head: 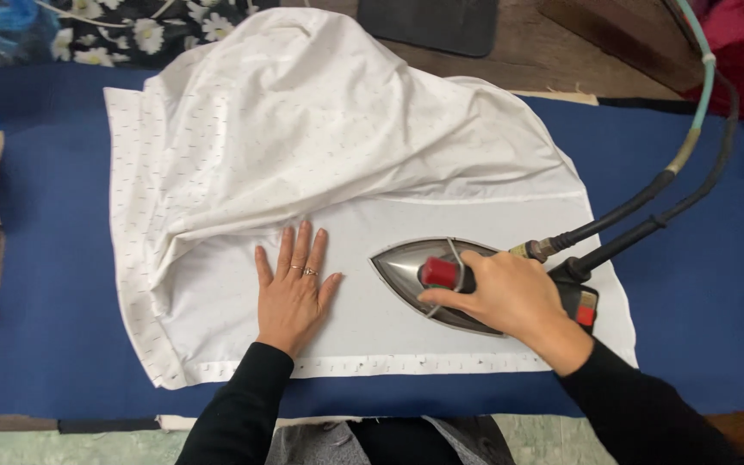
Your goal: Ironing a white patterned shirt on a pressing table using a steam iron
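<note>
Right hand (510,297) grips iron (424,280) on white cloth (320,146); left hand (293,288) flat.

Single head view, looking steeply down, close over blue ironing surface (62,284); forearms enter from bottom edge.

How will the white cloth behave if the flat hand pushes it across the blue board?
The white cloth is probably floppy: it lies heaped in soft folds, so it would likely bunch up, not slide whole. The left hand lies flat on it and the iron, gripped by the right hand, may pin that end.
</note>
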